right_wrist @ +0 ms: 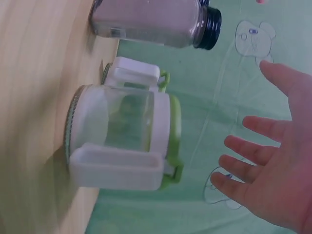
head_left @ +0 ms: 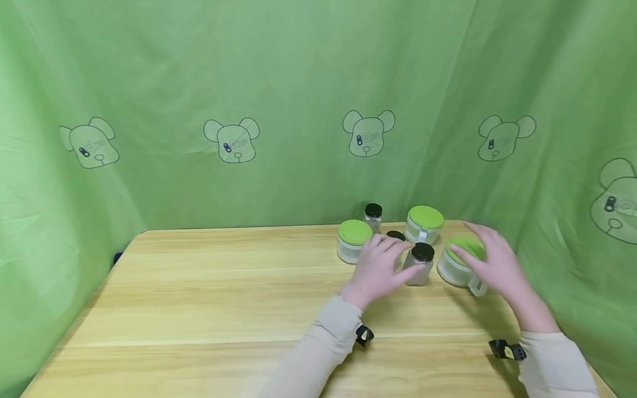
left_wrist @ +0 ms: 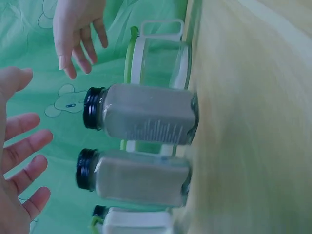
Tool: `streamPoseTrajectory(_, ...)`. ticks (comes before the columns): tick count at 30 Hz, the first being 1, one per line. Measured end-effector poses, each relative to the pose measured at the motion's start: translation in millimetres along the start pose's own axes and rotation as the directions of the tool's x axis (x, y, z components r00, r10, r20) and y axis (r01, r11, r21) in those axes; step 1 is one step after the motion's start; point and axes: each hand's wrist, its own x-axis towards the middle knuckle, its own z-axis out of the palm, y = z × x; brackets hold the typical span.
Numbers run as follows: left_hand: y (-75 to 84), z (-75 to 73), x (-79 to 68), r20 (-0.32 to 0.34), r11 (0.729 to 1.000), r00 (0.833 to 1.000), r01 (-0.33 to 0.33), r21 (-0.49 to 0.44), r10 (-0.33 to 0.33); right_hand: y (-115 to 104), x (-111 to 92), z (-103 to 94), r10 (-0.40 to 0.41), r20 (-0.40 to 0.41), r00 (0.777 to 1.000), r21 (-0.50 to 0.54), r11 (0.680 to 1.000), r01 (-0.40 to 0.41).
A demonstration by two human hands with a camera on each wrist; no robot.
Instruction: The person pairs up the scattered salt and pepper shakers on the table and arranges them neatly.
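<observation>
My left hand (head_left: 376,269) hovers with spread fingers beside a square glass jar (head_left: 418,273) with a black lid. In the left wrist view its fingers stand apart from the lids of that jar (left_wrist: 148,113) and a second black-lidded jar (left_wrist: 144,179). My right hand (head_left: 500,265) is held with fingers extended over a round glass jar (head_left: 454,272) with a green lid and a white handle (right_wrist: 117,168). A gap shows between those fingers and the green lid (right_wrist: 174,126) in the right wrist view. Neither hand grips anything.
Another green-lidded jar (head_left: 348,251) stands left of my left hand. A third one (head_left: 424,218) and a small black-lidded jar (head_left: 372,213) stand near the back edge of the wooden table (head_left: 224,293). Green curtains (head_left: 298,110) hang behind and on both sides.
</observation>
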Motion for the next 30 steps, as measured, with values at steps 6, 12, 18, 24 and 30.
streamPoseTrajectory(6, 5.5, 14.2, 2.4, 0.041, 0.987, 0.988, 0.154, -0.056, -0.152, 14.8, 2.3, 0.3, 0.074, 0.069, 0.995, 0.048, 0.996, -0.077)
streamPoseTrajectory(12, 13.5, 25.2, 3.9, 0.081, 0.930, 0.945, 0.326, -0.171, -0.316, 25.9, 1.4, 5.3, 0.092, 0.130, 0.987, 0.052, 0.994, -0.100)
streamPoseTrajectory(18, 22.8, 35.4, 2.5, 0.098, 0.866, 0.902, 0.432, -0.251, -0.421, 35.0, -0.1, 9.4, 0.133, 0.175, 0.976, 0.051, 0.988, -0.144)
streamPoseTrajectory(24, 27.6, 45.2, -3.1, 0.073, 0.855, 0.891, 0.451, -0.257, -0.448, 44.5, -1.0, 14.4, 0.152, 0.239, 0.959, 0.034, 0.986, -0.164)
streamPoseTrajectory(30, 27.1, 51.0, -6.5, 0.028, 0.890, 0.912, 0.406, -0.207, -0.410, 53.3, -0.5, 16.3, 0.146, 0.276, 0.950, 0.036, 0.986, -0.162)
